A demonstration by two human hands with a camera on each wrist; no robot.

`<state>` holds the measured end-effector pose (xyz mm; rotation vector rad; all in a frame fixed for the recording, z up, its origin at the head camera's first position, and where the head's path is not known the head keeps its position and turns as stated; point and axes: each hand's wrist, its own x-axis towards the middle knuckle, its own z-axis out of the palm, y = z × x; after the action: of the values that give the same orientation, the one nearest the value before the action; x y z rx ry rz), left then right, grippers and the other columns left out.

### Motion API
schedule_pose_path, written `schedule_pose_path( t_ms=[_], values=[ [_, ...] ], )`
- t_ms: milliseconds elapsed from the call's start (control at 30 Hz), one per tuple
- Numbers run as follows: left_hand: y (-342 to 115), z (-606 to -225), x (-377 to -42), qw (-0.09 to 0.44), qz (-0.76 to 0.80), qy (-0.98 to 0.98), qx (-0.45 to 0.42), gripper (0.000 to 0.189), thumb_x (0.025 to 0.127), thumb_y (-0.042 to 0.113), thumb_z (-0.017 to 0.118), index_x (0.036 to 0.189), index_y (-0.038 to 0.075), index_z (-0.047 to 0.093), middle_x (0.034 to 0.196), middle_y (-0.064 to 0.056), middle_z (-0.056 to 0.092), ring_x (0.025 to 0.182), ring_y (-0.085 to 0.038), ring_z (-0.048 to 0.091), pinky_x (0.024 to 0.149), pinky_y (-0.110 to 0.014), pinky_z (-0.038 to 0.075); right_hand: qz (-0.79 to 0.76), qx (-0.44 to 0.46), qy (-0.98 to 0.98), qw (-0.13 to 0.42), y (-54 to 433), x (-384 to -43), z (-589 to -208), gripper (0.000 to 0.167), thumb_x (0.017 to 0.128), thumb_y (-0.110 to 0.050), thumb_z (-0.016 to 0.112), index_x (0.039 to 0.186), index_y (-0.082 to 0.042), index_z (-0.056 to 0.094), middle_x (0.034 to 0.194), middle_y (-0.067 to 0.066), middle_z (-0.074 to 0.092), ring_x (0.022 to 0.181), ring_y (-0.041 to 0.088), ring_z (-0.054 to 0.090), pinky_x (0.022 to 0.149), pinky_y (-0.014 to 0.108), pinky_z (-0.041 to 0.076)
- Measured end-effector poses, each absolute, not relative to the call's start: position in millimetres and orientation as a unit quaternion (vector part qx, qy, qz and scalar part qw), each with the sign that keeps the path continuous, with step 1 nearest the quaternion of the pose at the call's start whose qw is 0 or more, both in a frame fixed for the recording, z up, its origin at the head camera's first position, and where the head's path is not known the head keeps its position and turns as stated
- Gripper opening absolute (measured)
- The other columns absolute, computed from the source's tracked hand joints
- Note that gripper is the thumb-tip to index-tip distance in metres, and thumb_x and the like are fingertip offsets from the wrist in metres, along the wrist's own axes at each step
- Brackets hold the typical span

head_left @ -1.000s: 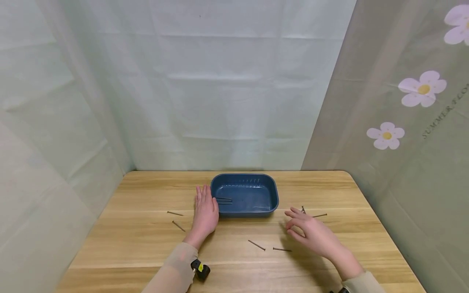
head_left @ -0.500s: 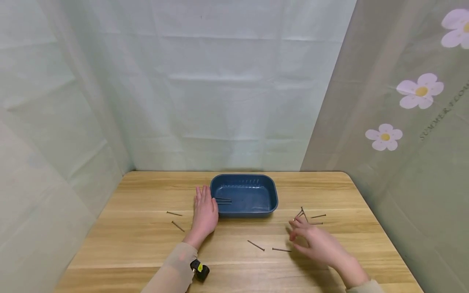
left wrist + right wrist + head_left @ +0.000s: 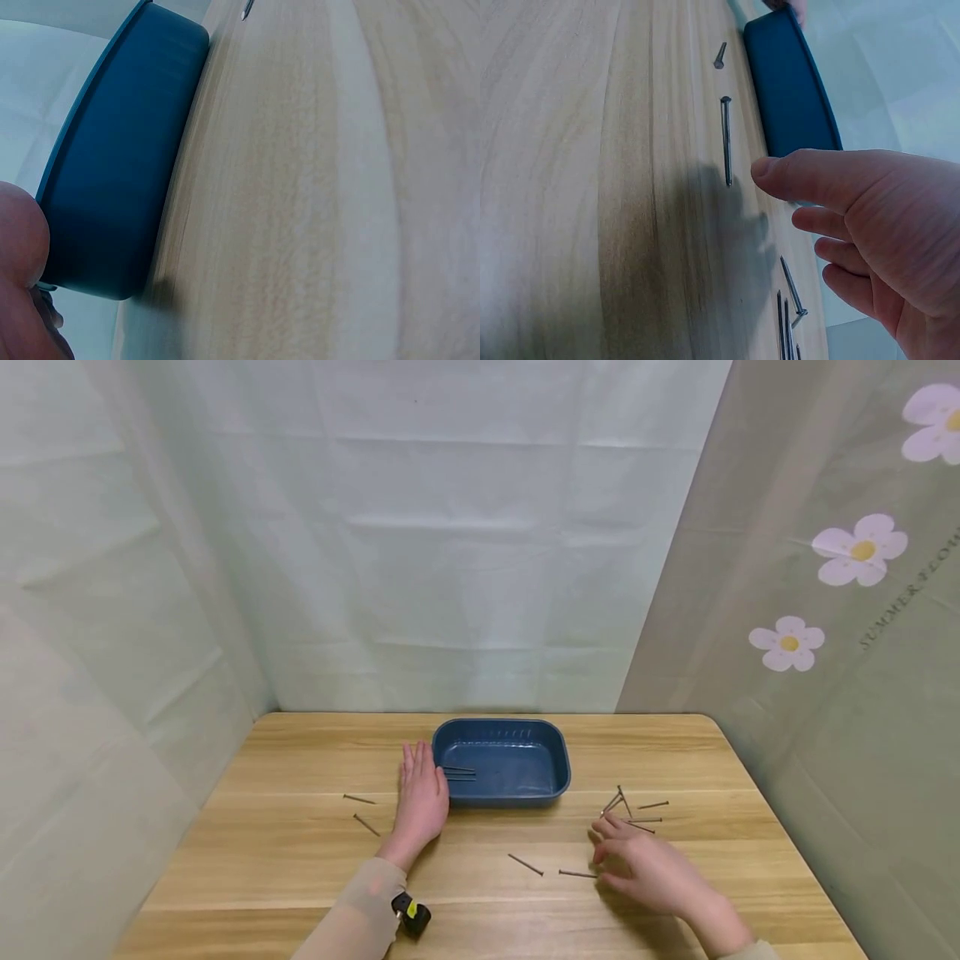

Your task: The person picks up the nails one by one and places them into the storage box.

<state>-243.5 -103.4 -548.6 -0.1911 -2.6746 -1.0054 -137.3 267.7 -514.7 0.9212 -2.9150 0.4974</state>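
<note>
My left hand (image 3: 420, 797) rests along the left side of a blue rectangular plastic tray (image 3: 498, 800), its fingers straight and the thumb at the rim. Inside the tray, beside that thumb, lie 3 nails (image 3: 461, 774). In the right wrist view my right hand (image 3: 885, 232) holds nothing; its fingers are loosely bent and the thumb is apart from them. It hovers over the table to the right of the tray, close to a single nail (image 3: 727, 142). Just beyond its fingertips several nails (image 3: 649, 820) lie in a loose cluster, some crossing.
Another nail (image 3: 526, 864) lies in front of the tray. Two more nails, an upper one (image 3: 359, 799) and a lower one (image 3: 367, 825), lie left of my left hand. Light fabric (image 3: 450, 568) hangs behind the wooden table (image 3: 247, 877) and at both sides.
My right hand has moved slightly towards me and to the right, uncovering more of the nail cluster. My left hand and the tray have stayed in place.
</note>
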Motion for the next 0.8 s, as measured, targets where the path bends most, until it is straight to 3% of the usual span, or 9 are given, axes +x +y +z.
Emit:
schedule_pose_path(
  t_ms=[800],
  values=[
    [-103.1,-546.7,-242.0,0.141,-0.351,-0.923,-0.070,0.054,0.113,0.008,0.043,0.156,-0.021,0.031,0.166,-0.038,0.028,0.159,-0.053,0.008,0.125,-0.069,0.017,0.148,0.301,-0.942,0.004,262.8,-136.1,-515.4,0.015,0.089,-0.027,0.089,0.094,-0.029,0.075,0.149,0.022,0.061,0.143,0.048,0.051,0.107,0.064,0.048]
  ],
)
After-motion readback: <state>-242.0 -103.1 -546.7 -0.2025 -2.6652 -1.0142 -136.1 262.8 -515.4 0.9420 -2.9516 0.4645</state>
